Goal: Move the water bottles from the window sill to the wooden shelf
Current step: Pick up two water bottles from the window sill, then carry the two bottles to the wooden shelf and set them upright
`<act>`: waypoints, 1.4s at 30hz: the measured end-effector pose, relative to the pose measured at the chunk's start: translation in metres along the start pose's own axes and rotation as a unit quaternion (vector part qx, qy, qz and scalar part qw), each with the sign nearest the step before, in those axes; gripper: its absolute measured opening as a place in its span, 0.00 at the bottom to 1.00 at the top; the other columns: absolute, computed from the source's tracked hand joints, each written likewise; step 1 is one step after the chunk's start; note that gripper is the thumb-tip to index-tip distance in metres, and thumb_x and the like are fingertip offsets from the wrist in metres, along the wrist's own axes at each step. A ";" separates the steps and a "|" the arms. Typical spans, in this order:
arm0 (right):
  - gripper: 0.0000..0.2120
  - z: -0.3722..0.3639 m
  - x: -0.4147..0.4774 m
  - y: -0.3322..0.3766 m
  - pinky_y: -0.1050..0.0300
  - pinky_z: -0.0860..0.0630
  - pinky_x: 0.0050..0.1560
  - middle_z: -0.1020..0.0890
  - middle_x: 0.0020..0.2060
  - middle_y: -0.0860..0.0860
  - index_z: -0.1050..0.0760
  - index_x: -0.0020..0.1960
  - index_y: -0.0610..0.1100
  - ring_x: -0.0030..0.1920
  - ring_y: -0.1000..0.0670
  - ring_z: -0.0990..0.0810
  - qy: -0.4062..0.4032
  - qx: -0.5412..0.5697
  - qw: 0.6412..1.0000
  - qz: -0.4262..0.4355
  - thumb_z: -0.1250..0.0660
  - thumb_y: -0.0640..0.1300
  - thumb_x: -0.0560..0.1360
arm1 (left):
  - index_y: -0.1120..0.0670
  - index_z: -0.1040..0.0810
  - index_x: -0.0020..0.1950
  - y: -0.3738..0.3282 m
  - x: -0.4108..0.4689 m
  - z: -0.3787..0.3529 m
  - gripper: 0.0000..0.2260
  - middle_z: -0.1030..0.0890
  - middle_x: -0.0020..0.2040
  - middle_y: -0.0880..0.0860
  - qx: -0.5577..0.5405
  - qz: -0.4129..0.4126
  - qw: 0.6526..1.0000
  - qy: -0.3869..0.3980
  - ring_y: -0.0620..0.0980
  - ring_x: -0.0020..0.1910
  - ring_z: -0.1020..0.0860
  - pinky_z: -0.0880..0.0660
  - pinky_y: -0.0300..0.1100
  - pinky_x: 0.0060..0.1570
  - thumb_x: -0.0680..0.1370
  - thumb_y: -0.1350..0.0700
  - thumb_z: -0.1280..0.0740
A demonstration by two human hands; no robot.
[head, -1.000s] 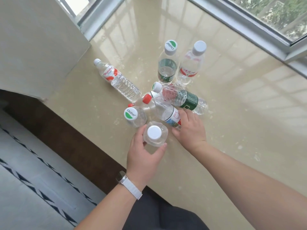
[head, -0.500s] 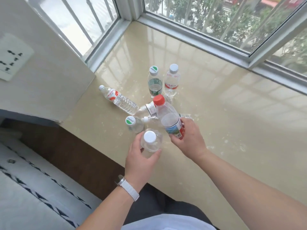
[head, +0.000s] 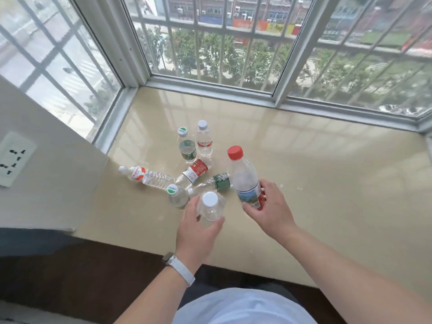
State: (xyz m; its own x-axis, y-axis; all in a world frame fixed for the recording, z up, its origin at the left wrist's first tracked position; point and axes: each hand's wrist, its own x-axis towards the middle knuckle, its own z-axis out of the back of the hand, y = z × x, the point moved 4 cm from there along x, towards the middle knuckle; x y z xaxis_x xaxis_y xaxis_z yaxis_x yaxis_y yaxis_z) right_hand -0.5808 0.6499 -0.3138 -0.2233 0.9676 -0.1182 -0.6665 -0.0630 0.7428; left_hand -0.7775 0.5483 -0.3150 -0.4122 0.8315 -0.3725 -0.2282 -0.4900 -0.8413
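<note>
Two hands work apart, each wrapped round its own bottle. The right hand (head: 268, 206) grips the red-capped bottle (head: 245, 181) by its lower half, over a blue-and-red label whose print is too small to read. The bottle's long axis runs nearly upright, cap on top and leaning slightly left. Just left of the red-capped bottle and a little nearer the person, the left hand (head: 198, 228) curls round a clear white-capped bottle (head: 210, 205) with no label showing. It points cap-up toward the camera, and I cannot tell whether its base touches the window sill (head: 327, 183). A white-strapped watch (head: 178, 267) sits on that wrist.

Further left of the red-capped bottle stands an upright bottle (head: 176, 196) with a green-and-white cap; the script on the cap is blurred. Touching the red-capped bottle's left side, a green-labelled bottle (head: 219, 182) lies flat, neck pointing down-left. Beyond it a red-labelled bottle (head: 195, 171) lies on the same slant, with a white panel of unreadable print. Farthest left lies a ribbed bottle (head: 145, 176), cap pointing left — its red script looks like "Wahaha".

Behind the red-capped bottle and to its left, toward the glass, two bottles stand side by side on the sill: one green-labelled (head: 185, 148), one red-labelled (head: 203, 141).
</note>
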 end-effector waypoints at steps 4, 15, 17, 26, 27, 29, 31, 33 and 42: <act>0.28 0.018 -0.031 0.000 0.52 0.25 0.55 0.28 0.52 0.62 0.32 0.63 0.56 0.55 0.54 0.26 -0.078 0.016 0.996 -0.035 0.25 0.51 0.67 | 0.38 0.31 0.67 -0.016 0.002 -0.005 0.31 0.24 0.63 0.40 0.006 -0.067 0.997 0.038 0.42 0.62 0.25 0.26 0.44 0.63 0.66 0.42 0.25; 0.29 0.108 -0.151 -0.023 0.79 0.33 0.46 0.31 0.54 0.73 0.39 0.56 0.76 0.54 0.67 0.28 -0.282 0.067 0.950 -0.119 0.25 0.56 0.66 | 0.45 0.28 0.67 -0.079 -0.057 -0.088 0.28 0.22 0.60 0.40 0.042 -0.194 0.954 0.226 0.36 0.58 0.24 0.27 0.34 0.56 0.70 0.51 0.22; 0.28 0.129 -0.176 -0.036 0.78 0.32 0.46 0.31 0.54 0.73 0.37 0.56 0.74 0.54 0.66 0.27 -0.325 0.080 0.933 -0.134 0.25 0.55 0.66 | 0.44 0.28 0.66 -0.091 -0.075 -0.112 0.27 0.22 0.59 0.39 0.051 -0.216 0.941 0.255 0.36 0.57 0.24 0.28 0.31 0.55 0.70 0.53 0.22; 0.27 0.236 -0.310 -0.121 0.75 0.30 0.47 0.27 0.55 0.70 0.35 0.57 0.72 0.55 0.64 0.25 -0.455 0.125 0.863 -0.180 0.25 0.57 0.65 | 0.43 0.25 0.64 -0.139 -0.187 -0.252 0.24 0.19 0.56 0.39 0.078 -0.290 0.879 0.370 0.38 0.55 0.22 0.24 0.40 0.56 0.70 0.52 0.22; 0.27 0.249 -0.326 -0.132 0.74 0.28 0.47 0.27 0.55 0.70 0.35 0.57 0.71 0.55 0.64 0.25 -0.469 0.131 0.854 -0.183 0.26 0.58 0.64 | 0.42 0.25 0.62 -0.143 -0.203 -0.269 0.24 0.19 0.55 0.38 0.081 -0.297 0.872 0.381 0.38 0.54 0.21 0.24 0.40 0.55 0.70 0.52 0.22; 0.27 0.274 -0.358 -0.157 0.69 0.26 0.49 0.25 0.56 0.68 0.35 0.60 0.69 0.55 0.62 0.24 -0.495 0.149 0.835 -0.186 0.26 0.61 0.65 | 0.40 0.25 0.61 -0.152 -0.237 -0.303 0.23 0.19 0.53 0.37 0.089 -0.307 0.857 0.405 0.37 0.53 0.21 0.23 0.40 0.53 0.68 0.50 0.22; 0.27 0.298 -0.392 -0.182 0.63 0.24 0.52 0.23 0.55 0.67 0.34 0.60 0.68 0.55 0.61 0.22 -0.526 0.166 0.813 -0.189 0.26 0.61 0.65 | 0.40 0.25 0.59 -0.162 -0.273 -0.337 0.23 0.19 0.51 0.36 0.096 -0.321 0.842 0.423 0.36 0.51 0.21 0.22 0.41 0.52 0.67 0.47 0.22; 0.27 0.323 -0.425 -0.205 0.57 0.22 0.52 0.22 0.54 0.68 0.33 0.60 0.67 0.54 0.60 0.21 -0.551 0.169 0.794 -0.193 0.26 0.61 0.65 | 0.41 0.24 0.59 -0.169 -0.309 -0.370 0.23 0.18 0.50 0.37 0.104 -0.337 0.825 0.442 0.36 0.51 0.20 0.21 0.44 0.52 0.66 0.46 0.23; 0.26 0.391 -0.560 -0.270 0.50 0.22 0.55 0.21 0.56 0.60 0.32 0.58 0.70 0.56 0.56 0.21 -0.633 0.178 0.724 -0.209 0.25 0.58 0.64 | 0.42 0.24 0.59 -0.199 -0.449 -0.482 0.23 0.19 0.50 0.34 0.107 -0.396 0.749 0.520 0.34 0.51 0.21 0.21 0.40 0.51 0.66 0.49 0.23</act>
State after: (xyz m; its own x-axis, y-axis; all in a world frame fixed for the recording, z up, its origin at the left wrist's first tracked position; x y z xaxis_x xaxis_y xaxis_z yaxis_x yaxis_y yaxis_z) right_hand 0.0026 0.2207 -0.1907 0.9259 0.3468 0.1496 -0.2122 0.1500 0.9656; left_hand -0.1221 0.3983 -0.1694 0.8128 0.5824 0.0130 -0.2201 0.3276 -0.9188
